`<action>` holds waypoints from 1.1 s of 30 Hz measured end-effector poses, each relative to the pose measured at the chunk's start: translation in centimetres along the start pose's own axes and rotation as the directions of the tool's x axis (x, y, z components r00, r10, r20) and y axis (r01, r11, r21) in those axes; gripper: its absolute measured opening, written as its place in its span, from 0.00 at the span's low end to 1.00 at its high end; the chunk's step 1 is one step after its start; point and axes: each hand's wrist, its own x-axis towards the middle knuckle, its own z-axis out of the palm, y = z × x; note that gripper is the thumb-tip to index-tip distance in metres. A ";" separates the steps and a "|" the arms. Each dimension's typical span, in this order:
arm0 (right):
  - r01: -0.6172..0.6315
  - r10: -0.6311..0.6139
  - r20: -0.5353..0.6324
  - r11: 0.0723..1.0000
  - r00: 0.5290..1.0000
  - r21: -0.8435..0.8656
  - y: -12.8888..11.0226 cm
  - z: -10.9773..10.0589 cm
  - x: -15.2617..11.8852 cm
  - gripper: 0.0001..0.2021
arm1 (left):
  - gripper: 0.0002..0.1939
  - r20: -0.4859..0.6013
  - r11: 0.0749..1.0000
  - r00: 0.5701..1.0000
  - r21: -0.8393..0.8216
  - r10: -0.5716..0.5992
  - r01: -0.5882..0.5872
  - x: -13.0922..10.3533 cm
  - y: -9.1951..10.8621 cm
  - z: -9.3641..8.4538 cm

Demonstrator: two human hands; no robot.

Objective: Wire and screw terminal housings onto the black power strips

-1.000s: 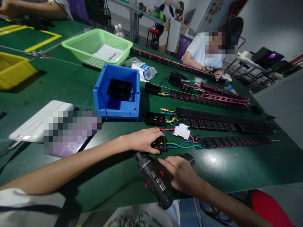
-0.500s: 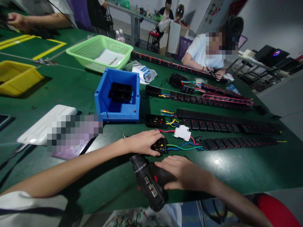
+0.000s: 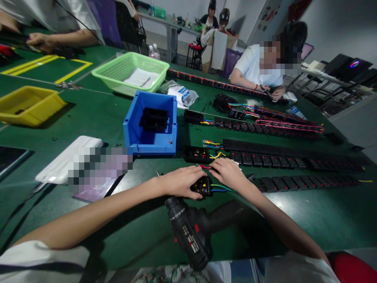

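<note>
Black socket block (image 3: 202, 185) pinched in left hand (image 3: 179, 182), right hand (image 3: 228, 173) spread beside; cordless drill (image 3: 194, 230) just below.

Green worktable (image 3: 294, 220); grey walls (image 3: 332, 27) (workshop).

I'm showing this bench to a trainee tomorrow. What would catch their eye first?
Probably the bright blue bin mid-table, holding black parts, with the green basket behind it. Nearer, the left hand grips a small black terminal block with coloured wires, the right hand beside it, and a black cordless drill lies at the table edge.
</note>
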 end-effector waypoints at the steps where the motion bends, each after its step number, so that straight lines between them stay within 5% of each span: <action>1: 0.000 0.001 0.018 0.999 1.000 -0.032 -0.1 0.2 0.1 0.12 | 0.31 0.007 1.000 1.000 0.007 -0.005 0.005 0.0 0.0 0.0; 20: -0.107 0.116 -0.169 0.992 0.979 0.064 0.7 -2.6 -4.7 0.12 | 0.30 0.023 1.000 1.000 0.024 -0.003 0.003 0.0 0.1 0.1; 33: -0.027 0.029 -0.030 0.998 0.999 0.049 0.2 -2.0 -5.3 0.13 | 0.29 0.045 0.997 0.996 0.036 -0.072 0.071 -0.1 0.8 -0.2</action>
